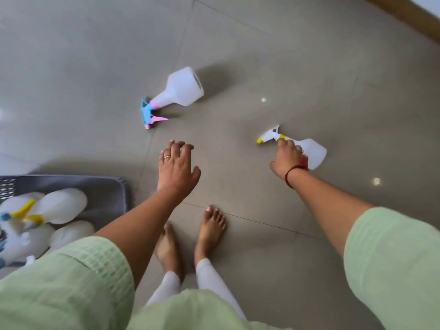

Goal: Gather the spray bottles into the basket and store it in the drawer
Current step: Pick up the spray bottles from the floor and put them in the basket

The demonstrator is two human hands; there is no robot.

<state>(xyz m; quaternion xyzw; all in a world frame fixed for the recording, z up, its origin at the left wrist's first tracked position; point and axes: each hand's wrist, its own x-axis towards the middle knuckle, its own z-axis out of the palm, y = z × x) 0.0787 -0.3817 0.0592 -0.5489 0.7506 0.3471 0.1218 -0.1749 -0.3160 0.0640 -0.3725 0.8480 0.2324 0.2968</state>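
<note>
Two white spray bottles lie on the grey tiled floor. The one with a blue and pink trigger head [177, 91] lies on its side ahead of me. My left hand [177, 165] hovers open below it, fingers spread, not touching it. The bottle with a white and yellow head [312, 151] lies to the right, and my right hand [289, 157] is closed around its neck. At the lower left stands a dark grey basket [104, 189] with several white spray bottles [62, 208] inside.
My bare feet [190, 239] stand on the tiles between my arms. A wooden skirting strip [409, 15] runs along the top right corner. Open floor lies around both bottles.
</note>
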